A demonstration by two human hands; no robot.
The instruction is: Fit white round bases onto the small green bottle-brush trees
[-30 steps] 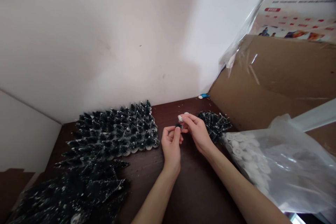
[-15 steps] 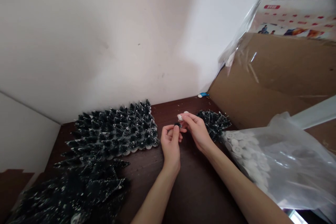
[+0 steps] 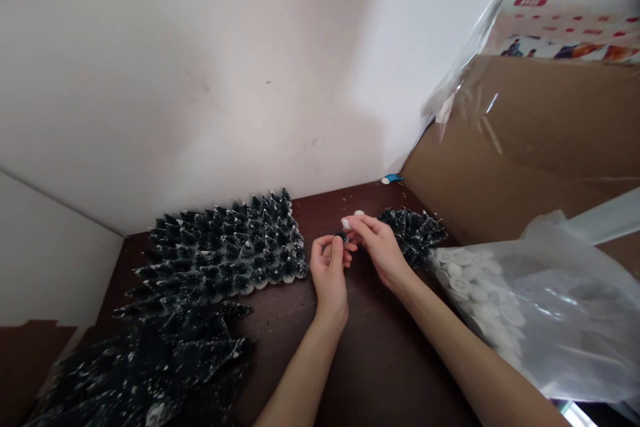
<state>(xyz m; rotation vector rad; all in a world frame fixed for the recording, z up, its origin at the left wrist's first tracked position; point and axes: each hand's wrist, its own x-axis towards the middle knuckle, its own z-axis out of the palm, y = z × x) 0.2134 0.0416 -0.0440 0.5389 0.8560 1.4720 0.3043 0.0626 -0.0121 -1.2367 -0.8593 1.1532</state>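
My left hand (image 3: 330,273) is closed in a pinch on a miniature snow-tipped tree (image 3: 342,237), mostly hidden by the fingers. Close against it, my right hand (image 3: 381,250) pinches a small white round base (image 3: 345,223) between thumb and forefinger. A second white piece (image 3: 359,213) shows just behind the right fingers; whether it is held or lies on the table I cannot tell. To the left, a block of upright miniature trees (image 3: 235,247) stands in tight rows on white bases. Beyond my right wrist lies a small heap of dark trees (image 3: 414,233).
A clear plastic bag (image 3: 565,307) with many white bases (image 3: 475,287) lies on the right. Larger loose trees (image 3: 150,360) are piled at front left on the brown table (image 3: 380,353). A cardboard box (image 3: 550,120) borders the right; a small blue item (image 3: 394,177) sits by the wall.
The whole view has shifted slightly, so things appear a little farther right. Both hands keep almost the same pose and hold the same pieces.
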